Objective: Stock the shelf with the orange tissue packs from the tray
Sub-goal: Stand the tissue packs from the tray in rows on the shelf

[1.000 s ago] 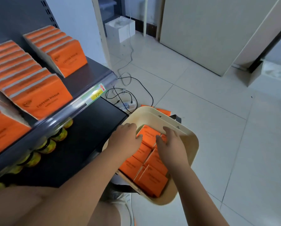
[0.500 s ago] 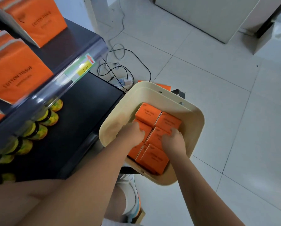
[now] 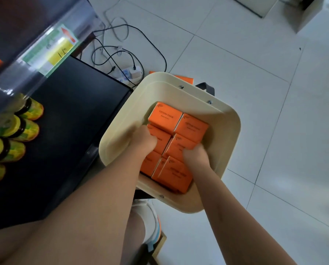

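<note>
Both hands down among orange tissue packs (image 3: pixel 165 117) in the cream tray (image 3: pixel 229 142)
Left hand (image 3: pixel 143 139) and right hand (image 3: pixel 195 155) curl over middle packs; fingertips blurred, grip seemingly closing but unclear

Hands (image 3: pixel 146 139) blurred; perhaps gripping orange packs (image 3: pixel 165 116).

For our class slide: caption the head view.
Both hands, left and right, reach among orange tissue packs in the tray.
</note>
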Motion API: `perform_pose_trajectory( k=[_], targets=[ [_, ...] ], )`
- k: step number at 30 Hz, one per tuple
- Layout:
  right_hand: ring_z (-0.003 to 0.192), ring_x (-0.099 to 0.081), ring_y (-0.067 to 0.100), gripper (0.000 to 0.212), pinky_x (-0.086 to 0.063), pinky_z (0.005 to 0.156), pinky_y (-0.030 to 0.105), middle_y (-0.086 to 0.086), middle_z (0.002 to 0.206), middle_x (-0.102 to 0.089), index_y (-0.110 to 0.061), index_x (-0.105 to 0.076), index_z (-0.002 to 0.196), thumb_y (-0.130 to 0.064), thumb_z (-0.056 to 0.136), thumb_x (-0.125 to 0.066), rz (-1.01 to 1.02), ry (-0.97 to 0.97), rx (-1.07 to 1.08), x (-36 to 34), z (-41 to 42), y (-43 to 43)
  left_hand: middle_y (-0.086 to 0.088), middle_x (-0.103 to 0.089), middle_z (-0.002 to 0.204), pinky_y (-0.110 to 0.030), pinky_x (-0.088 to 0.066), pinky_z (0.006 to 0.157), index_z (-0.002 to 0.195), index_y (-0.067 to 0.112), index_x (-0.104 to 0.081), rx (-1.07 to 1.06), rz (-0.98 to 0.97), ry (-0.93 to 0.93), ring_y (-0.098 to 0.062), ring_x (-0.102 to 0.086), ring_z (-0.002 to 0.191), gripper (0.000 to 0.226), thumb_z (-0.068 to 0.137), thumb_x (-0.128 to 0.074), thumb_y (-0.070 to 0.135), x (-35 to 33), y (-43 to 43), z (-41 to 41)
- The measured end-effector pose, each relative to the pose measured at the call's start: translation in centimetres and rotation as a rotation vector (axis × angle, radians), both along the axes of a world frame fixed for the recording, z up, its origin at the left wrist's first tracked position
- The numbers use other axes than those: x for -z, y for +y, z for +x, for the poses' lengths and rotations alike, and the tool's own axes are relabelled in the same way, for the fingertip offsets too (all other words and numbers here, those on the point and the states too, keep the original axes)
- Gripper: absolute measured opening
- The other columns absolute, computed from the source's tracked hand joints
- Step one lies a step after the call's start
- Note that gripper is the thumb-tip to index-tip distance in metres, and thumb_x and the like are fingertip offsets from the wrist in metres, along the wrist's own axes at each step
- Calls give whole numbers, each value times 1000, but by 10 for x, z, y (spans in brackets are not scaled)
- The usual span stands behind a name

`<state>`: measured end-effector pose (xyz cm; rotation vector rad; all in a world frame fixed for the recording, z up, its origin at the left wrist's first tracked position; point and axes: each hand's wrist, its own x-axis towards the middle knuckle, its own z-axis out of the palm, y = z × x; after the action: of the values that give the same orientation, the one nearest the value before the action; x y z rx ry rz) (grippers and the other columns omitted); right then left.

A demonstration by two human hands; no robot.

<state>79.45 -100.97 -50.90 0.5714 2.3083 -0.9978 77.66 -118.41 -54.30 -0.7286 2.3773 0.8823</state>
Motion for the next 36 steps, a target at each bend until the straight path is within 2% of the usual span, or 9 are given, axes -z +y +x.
perform_pose_trajectory(
  k=[10,14,17,19,22,26,28,31,36],
  targets=[
    [63,-50,10,10,-34,47,21,1,78,-53,-20,-56,109,-21,106,-47,-78,-165,166,15,-4,-10,-8,-68,105,-51,-57,89,125,24,-51,-316,319,-224,-32,-68,93,52,77,-64,40,20,-25,-3],
    [84,-60,23,23,-42,71,31,7,94,-59,-12,-54,126,-23,107,-47,-112,-225,239,16,-3,-13,-8,-72,103,-50,-58,88,116,22,-61,-285,350,-238,-33,-71,90,44,75,-64,37,30,-24,-7],
    [94,-61,29,12,-42,76,34,11,107,-62,-15,-51,97,-21,107,-47,-74,-228,258,19,-4,-11,-9,-73,97,-44,-59,86,100,19,-69,-184,277,-186,-30,-70,86,27,78,-62,33,23,-21,-8],
    [86,-60,24,28,-41,74,33,7,94,-58,-17,-39,81,-19,107,-49,-63,-214,291,5,-4,-15,-8,-70,97,-39,-55,79,102,15,-66,-119,195,-136,-27,-67,86,20,89,-63,30,25,-21,-9],
    [67,-44,15,28,-39,64,29,-2,79,-41,-15,-34,100,-20,100,-62,-39,-158,355,16,-3,-11,-7,-67,96,-36,-46,73,101,13,-62,-61,130,-65,-25,-63,88,19,95,-68,30,23,-22,-10],
    [82,-56,20,43,-45,69,34,2,105,-58,-19,-39,114,-25,88,-73,10,-12,371,28,0,-10,-18,-68,95,-37,-49,68,82,16,-63,-45,148,-22,-27,-66,81,18,90,-78,21,12,-26,-11],
    [81,-61,17,32,-47,62,30,1,102,-61,-22,-43,111,-23,90,-66,-46,33,395,27,2,-8,-19,-69,101,-35,-50,62,96,13,-62,-49,178,-39,-28,-66,77,21,87,-81,16,3,-29,-11],
    [84,-60,15,33,-51,69,32,-8,92,-56,-24,-46,108,-18,88,-71,-90,73,333,16,1,-6,-5,-62,121,-36,-59,62,145,29,-42,-10,251,-87,-27,-67,94,76,83,-79,6,-17,-36,-9],
    [98,-66,19,50,-60,87,44,-9,101,-61,-28,-57,118,-36,77,-85,-128,88,137,-17,-2,-2,-8,-63,119,-47,-65,73,130,33,-58,78,289,-87,-31,-68,99,58,82,-75,4,-62,-50,-4]
  ],
)
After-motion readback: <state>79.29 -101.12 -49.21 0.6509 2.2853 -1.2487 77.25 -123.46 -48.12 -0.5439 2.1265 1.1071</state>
